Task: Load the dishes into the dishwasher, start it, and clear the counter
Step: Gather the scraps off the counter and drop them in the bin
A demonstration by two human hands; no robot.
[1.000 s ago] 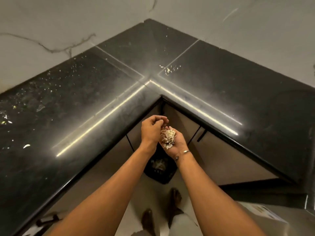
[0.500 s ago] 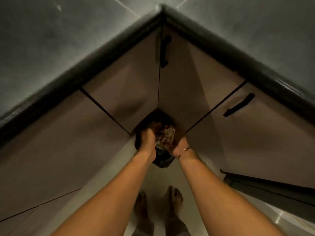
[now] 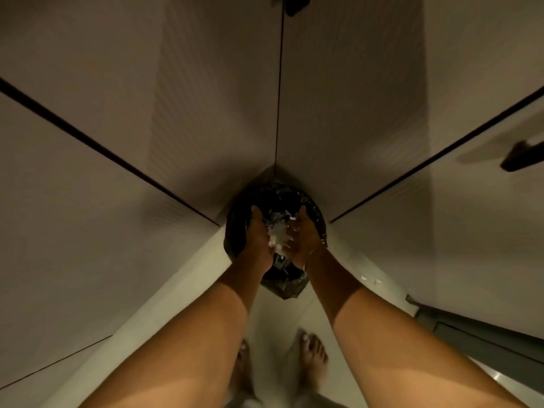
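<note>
A small bin lined with a black plastic bag (image 3: pixel 282 282) stands on the floor in the corner where two cabinet fronts meet. Both my hands reach down over its mouth. My left hand (image 3: pixel 258 240) and my right hand (image 3: pixel 304 238) are side by side with palms facing each other and fingers fairly straight. Pale food scraps (image 3: pixel 279 235) lie blurred between the palms, above the bin's opening. The counter is out of view.
Beige cabinet doors (image 3: pixel 117 142) fill the left and right sides, with a black handle (image 3: pixel 521 156) at the right. A few pale scraps (image 3: pixel 371 279) lie on the light floor right of the bin. A dark appliance edge (image 3: pixel 471 328) runs along the lower right. My bare feet (image 3: pixel 312 357) stand below.
The view dropped from the black counter to the floor bin. My hands went down with the scraps, and the cupped hands have parted over the bin.
</note>
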